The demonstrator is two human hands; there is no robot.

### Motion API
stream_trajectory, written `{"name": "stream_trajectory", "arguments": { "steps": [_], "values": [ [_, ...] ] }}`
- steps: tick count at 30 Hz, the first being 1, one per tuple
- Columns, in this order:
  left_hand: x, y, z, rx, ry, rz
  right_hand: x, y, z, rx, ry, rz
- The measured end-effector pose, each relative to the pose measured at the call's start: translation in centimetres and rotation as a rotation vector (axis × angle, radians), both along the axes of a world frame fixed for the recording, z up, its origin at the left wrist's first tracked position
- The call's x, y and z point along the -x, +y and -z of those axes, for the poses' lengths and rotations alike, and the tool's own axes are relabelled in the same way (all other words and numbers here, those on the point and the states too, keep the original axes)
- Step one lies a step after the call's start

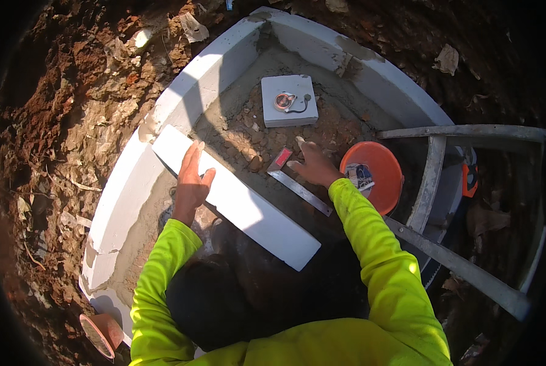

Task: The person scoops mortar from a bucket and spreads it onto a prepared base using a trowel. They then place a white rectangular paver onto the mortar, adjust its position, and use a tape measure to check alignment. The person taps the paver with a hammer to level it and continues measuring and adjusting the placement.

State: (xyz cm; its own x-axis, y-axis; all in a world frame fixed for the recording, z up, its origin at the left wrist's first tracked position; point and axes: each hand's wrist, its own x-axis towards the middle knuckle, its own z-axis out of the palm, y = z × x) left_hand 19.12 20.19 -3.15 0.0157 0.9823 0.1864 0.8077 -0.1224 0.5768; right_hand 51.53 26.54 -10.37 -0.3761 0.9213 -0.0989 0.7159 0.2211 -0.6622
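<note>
My left hand (190, 183) grips a long white block (254, 226) lying diagonally, fingertips over its far edge, thumb apart on the near side. My right hand (315, 165) has its fingers apart, just beside a metal try square (300, 192) with a red mark on its handle; whether it touches the tool I cannot tell. Beyond them, a square white block (291, 116) carries a small round copper-coloured item (284, 102) with a dark curved piece. An orange bucket (383, 189) holding small white and blue items stands right of my right hand.
Mortared white walls (114, 213) border a bed of rubble and mortar. A metal frame (456, 262) spans the right side, near an orange-handled tool (469, 186). Another orange container (99, 338) leans at lower left. Reddish earth and dry leaves (59, 140) surround the walls.
</note>
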Motion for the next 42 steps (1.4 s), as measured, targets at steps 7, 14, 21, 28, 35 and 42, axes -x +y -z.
{"name": "stream_trajectory", "arguments": {
  "steps": [7, 14, 21, 28, 35, 42],
  "values": [
    [1.9, -3.2, 1.4, -0.131, -0.296, -0.045, 5.4, 16.0, 8.1, -0.061, -0.404, 0.181],
    [4.1, -4.0, 1.4, -0.076, -0.446, -0.13, 7.4, 19.0, 10.6, -0.111, -0.34, 0.227],
    [3.5, -2.7, 2.7, 0.084, -0.952, -0.136, 12.9, 8.9, 3.7, 0.167, 0.78, -0.003],
    [1.3, -2.3, 4.9, 0.296, -1.411, -0.081, 16.8, -1.0, -5.1, -0.335, 0.33, -0.686],
    [2.7, -2.0, 1.5, -0.042, -0.585, 0.071, 16.8, -4.4, -6.0, 0.3, 0.756, -0.273],
    [4.0, -3.8, 0.9, 0.133, -0.177, 0.034, 19.1, -4.3, -4.3, 0.805, 1.086, 0.069]
  ]
}}
